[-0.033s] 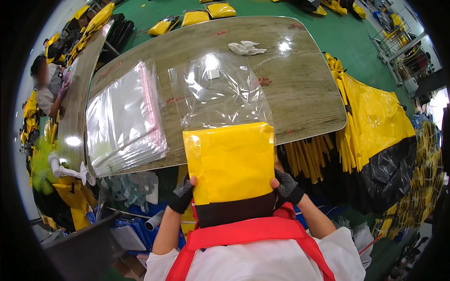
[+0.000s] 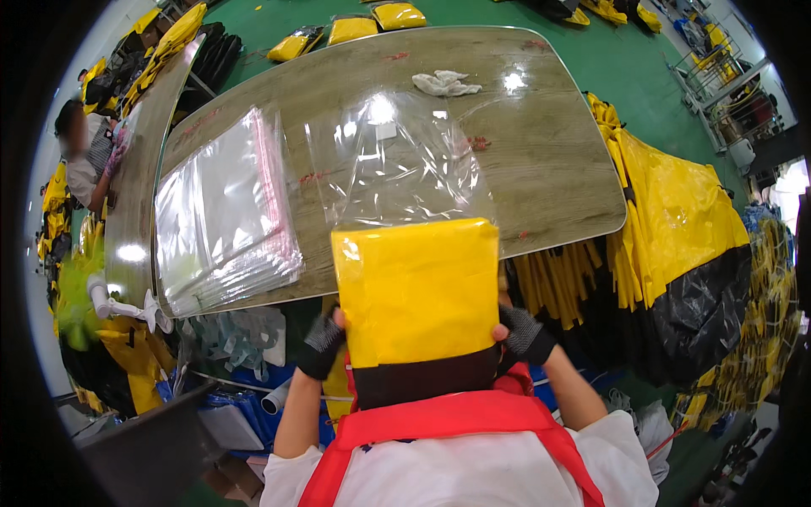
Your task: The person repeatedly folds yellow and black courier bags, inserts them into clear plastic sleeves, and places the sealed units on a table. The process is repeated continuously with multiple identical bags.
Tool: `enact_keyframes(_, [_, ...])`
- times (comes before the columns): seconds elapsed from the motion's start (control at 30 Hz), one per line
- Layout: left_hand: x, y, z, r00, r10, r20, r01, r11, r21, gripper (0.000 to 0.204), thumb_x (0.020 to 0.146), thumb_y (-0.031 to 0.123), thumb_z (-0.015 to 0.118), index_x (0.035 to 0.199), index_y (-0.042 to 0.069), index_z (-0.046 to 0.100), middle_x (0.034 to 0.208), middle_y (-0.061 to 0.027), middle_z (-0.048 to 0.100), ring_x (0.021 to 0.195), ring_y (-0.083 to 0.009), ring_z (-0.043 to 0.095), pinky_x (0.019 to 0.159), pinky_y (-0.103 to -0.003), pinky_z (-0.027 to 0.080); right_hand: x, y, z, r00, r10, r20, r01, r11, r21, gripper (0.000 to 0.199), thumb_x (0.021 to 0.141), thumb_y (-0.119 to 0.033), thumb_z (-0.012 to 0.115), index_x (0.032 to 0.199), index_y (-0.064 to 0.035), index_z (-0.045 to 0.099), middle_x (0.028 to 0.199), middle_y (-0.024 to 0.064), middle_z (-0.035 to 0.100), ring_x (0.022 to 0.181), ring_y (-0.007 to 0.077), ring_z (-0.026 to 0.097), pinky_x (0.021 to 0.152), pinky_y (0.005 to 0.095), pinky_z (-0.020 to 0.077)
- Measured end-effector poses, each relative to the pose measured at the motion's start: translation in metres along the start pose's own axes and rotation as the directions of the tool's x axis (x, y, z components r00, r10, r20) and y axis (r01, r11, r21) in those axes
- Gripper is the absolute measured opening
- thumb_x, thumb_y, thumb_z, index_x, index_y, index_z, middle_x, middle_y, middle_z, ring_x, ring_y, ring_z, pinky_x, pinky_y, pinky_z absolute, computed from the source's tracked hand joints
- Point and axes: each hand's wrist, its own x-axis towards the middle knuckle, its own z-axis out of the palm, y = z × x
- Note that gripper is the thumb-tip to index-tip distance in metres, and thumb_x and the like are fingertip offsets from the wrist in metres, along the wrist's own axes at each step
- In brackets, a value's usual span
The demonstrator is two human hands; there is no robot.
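A flat, folded yellow sheet bundle with a black band (image 2: 420,291) leans between the table's near edge and my body. My left hand (image 2: 324,342), in a black fingerless glove, grips its left side with the fingers behind. On the opposite side my right hand (image 2: 522,332), gloved alike, holds the edge with the thumb in front. A clear plastic bag (image 2: 397,169) lies on the table and meets the bundle's top edge. Shiny film shows along the bundle's upper corners; how far the bag covers it I cannot tell.
A stack of clear bags (image 2: 224,207) lies left on the wooden table (image 2: 557,160). Near the far edge is a crumpled white cloth (image 2: 446,83). Yellow and black sheeting (image 2: 676,228) hangs at the right. Another person (image 2: 89,152) works at the left table.
The bundle has shifted very slightly to the right. Both hands have moved up a little along its sides, and their fingers sit slightly farther out.
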Motion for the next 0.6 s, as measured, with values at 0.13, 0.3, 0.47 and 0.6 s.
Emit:
enact_keyframes(0.13, [0.060, 0.030, -0.027, 0.910, 0.415, -0.019, -0.283, 0.653, 0.703, 0.048, 0.087, 0.041, 0.058, 0.115, 0.002, 0.054, 0.100, -0.0069, 0.062, 0.090, -0.0153, 0.058, 0.079, -0.028, 0.046, 0.031, 0.004, -0.039, 0.931, 0.348, -0.107, -0.243, 0.812, 0.530, 0.040, 0.088, -0.032, 0.057, 0.111, 0.0008, 0.059, 0.099, 0.0071, 0.064, 0.086, 0.0137, 0.058, 0.077, 0.0273, 0.0452])
enact_keyframes(0.3, [0.061, 0.071, 0.034, 0.999, 0.040, -0.037, -0.028, 0.961, 0.276, 0.041, 0.084, 0.032, 0.063, 0.111, 0.002, 0.058, 0.097, -0.0059, 0.063, 0.086, -0.0139, 0.058, 0.076, -0.027, 0.046, 0.076, -0.027, -0.011, 0.920, 0.389, -0.045, -0.338, 0.846, 0.412, 0.038, 0.084, -0.030, 0.063, 0.102, 0.0025, 0.061, 0.090, 0.0066, 0.065, 0.087, 0.0149, 0.059, 0.077, 0.0279, 0.0463])
enact_keyframes(0.47, [-0.008, 0.024, 0.033, 1.000, 0.001, 0.018, -0.003, 0.998, 0.070, 0.058, 0.077, 0.025, 0.069, 0.125, 0.002, 0.046, 0.116, -0.0091, 0.057, 0.104, -0.0204, 0.055, 0.090, -0.032, 0.044, -0.008, -0.050, 0.025, 0.964, 0.138, -0.229, -0.021, 0.893, 0.450, 0.050, 0.072, -0.022, 0.075, 0.113, -0.0009, 0.056, 0.099, 0.0090, 0.064, 0.092, 0.0194, 0.061, 0.083, 0.0320, 0.0476])
enact_keyframes(0.6, [-0.047, -0.011, 0.031, 0.969, 0.108, 0.223, -0.143, 0.979, 0.145, 0.070, 0.071, 0.033, 0.075, 0.126, 0.001, 0.045, 0.119, -0.0095, 0.056, 0.109, -0.0212, 0.052, 0.092, -0.032, 0.041, -0.015, -0.037, 0.018, 0.939, 0.341, -0.043, -0.291, 0.855, 0.428, 0.049, 0.072, -0.022, 0.074, 0.113, -0.0024, 0.056, 0.099, 0.0103, 0.065, 0.091, 0.0199, 0.061, 0.084, 0.0321, 0.0469])
